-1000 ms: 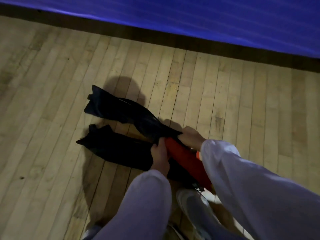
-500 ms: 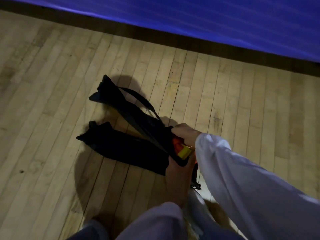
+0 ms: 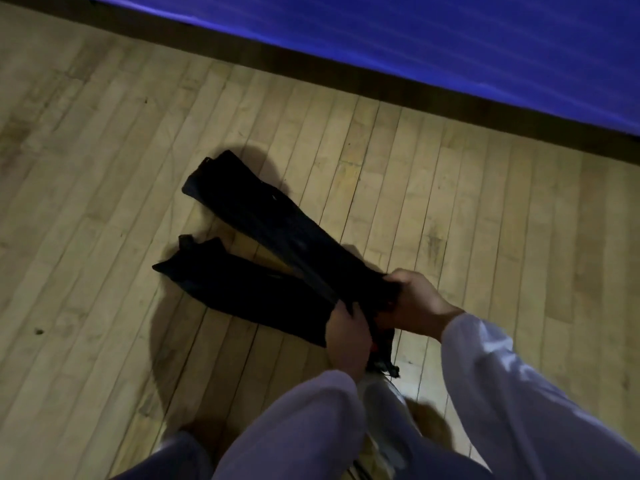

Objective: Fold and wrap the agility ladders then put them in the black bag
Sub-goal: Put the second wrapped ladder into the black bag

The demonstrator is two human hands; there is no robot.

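Note:
A long black bag (image 3: 277,223) stretches over the wooden floor from my hands toward the upper left. My right hand (image 3: 414,304) grips its gathered mouth from the right. My left hand (image 3: 346,336) holds the bag's near end from below. A sliver of red from the folded agility ladder (image 3: 379,336) shows between my hands; the rest is hidden inside the fabric. A second black bag (image 3: 242,289) lies flat on the floor just to the left, under the first.
Wooden floorboards (image 3: 121,168) spread to the left and right. A blue padded wall (image 3: 450,46) with a dark base strip runs along the top. My white shoe (image 3: 384,400) is below my hands.
The red and yellow ladder end seen earlier is now almost covered by the black bag. The bag now lies straighter toward the upper left, and both hands hold its mouth.

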